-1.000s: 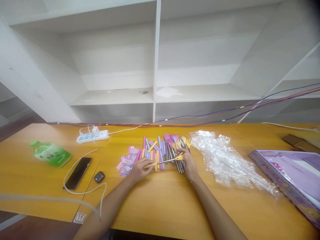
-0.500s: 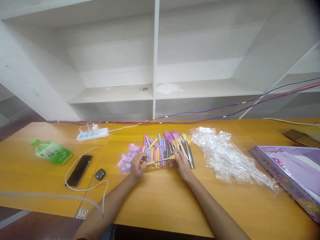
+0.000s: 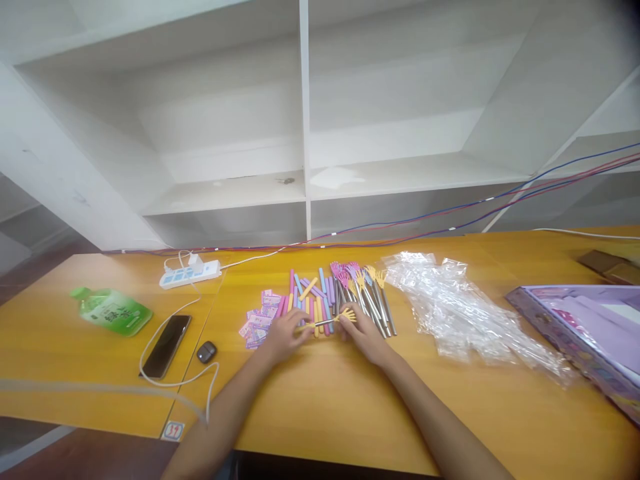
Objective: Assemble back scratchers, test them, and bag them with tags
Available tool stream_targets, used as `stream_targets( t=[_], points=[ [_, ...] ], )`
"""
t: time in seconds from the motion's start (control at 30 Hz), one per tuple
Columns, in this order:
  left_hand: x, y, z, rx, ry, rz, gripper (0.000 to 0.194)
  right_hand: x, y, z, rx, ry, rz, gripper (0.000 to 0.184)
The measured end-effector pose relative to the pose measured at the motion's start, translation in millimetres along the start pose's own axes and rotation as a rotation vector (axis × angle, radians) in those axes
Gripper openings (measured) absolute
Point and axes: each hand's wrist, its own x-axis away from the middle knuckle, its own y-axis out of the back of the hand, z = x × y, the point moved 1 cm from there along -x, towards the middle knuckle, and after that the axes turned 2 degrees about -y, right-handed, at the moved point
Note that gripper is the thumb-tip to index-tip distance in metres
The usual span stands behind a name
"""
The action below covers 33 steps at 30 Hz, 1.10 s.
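Firstly, desk, one, wood-toned: it bears the whole lot before you.

Clear plastic sleeves, one loose heap, to the right of your work: thin, limp and crinkled, probably slippery against one another; lift by a single edge.

Loose scratchers, one batch, fanned out just beyond your right hand: metal stems, claw-shaped heads in pink, purple, blue and yellow; likely to roll if nudged.

Hands, two, both engaged. Your left hand pinches the yellow grip end between thumb and fingers; your right hand is curled in at the head end, thumb near the claw. Exactly which part lies under your right fingers, you cannot tell from this view.

Yellow-clawed scratcher, one, held between your two hands near the front edge of the coloured tubes, roughly level, claw to your right. Judged light and stiff along its stem; smooth metal, so apt to turn or slide in your fingers. Claw tines look thin and are the likeliest part to bend or snap: take hold at the grip and on the stem just below the head, and put no force on the tines.

Coloured tubes, one spread: slim, light by their look; pick each up mid-length.

Printed cards, one overlapping pile, left of the tubes: flat, easily creased; slide out by a corner.
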Motion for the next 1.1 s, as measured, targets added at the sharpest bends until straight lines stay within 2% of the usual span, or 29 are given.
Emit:
stream_targets(
  t=[0.1,0.23,0.33,0.47,0.57,0.63,0.7,0.77,0.8,0.87,0.97,1.03,1.1],
  points=[
    [-2,4.0,0,-0.169,-0.082,0.234,0.023,-4,10,2,0.366,0.176,0.032,0.022],
    [-10,6.5,-11,-0.385,-0.037,0.35,0.021,-11,5,5,0.82,0.395,0.06,0.022],
    [-18,6.0,-25,-0.558,0.019,0.417,0.019,-14,-9,15,1.118,0.478,0.021,0.019],
    [-24,1.6,-40,-0.678,0.052,0.41,0.013,-12,-30,33,1.327,0.391,0.104,0.008],
    [-24,-4.4,-46,-0.703,0.105,0.391,0.013,-10,-42,43,1.374,0.316,0.145,0.012],
    [-23,-6.1,-47,-0.701,0.107,0.381,0.017,-10,-45,48,1.373,0.307,0.141,0.014],
    [-24,-1.0,-45,-0.705,0.092,0.367,0.022,-10,-40,51,1.369,0.3,0.149,0.015],
    [-22,14.9,-36,-0.716,0.084,0.34,0.024,-7,-19,52,1.367,0.304,0.141,0.018],
    [-19,27.4,-29,-0.722,0.088,0.329,0.024,-4,-1,52,1.368,0.314,0.123,0.02],
    [-9,59.2,-10,-0.752,0.088,0.297,0.023,9,50,49,1.369,0.356,0.052,0.025],
    [18,107.8,21,-0.823,0.105,0.269,0.027,37,141,38,1.376,0.487,-0.057,0.029],
    [38,126.6,36,-0.837,0.094,0.277,0.032,57,190,27,1.403,0.58,-0.075,0.029],
    [54,131.2,42,-0.856,0.059,0.284,0.034,71,219,18,1.404,0.589,-0.131,0.03]
  ],
)
